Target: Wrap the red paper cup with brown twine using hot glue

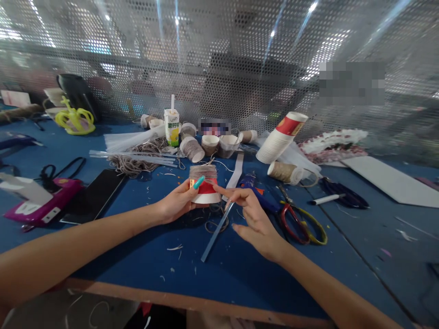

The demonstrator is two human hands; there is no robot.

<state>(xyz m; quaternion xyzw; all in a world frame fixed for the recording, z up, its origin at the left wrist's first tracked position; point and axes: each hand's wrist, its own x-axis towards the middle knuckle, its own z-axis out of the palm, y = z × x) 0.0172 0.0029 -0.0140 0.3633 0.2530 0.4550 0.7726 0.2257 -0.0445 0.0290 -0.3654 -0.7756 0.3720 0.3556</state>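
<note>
My left hand (181, 200) is closed round a red and white paper cup (209, 198) turned upside down, its thumb with a turquoise nail pressed on the side. Grey-brown cord (202, 171) is wound round the upper part of the cup. My right hand (252, 217) has its fingers apart, with the index fingertip at the cup's right side on or close to the cord. A loose loop of cord (207, 226) hangs down to the table. Beneath the right hand lies a clear glue stick (216, 235). A blue glue gun (262, 196) is just to the right, partly hidden.
Scissors (299, 223) with red and yellow handles lie right of my hand. A stack of paper cups (281, 137) leans behind. Several cord-wrapped cups (192, 149), a drink carton (172, 128) and a cord heap (132, 164) stand at the back. A black phone (96, 196) lies left.
</note>
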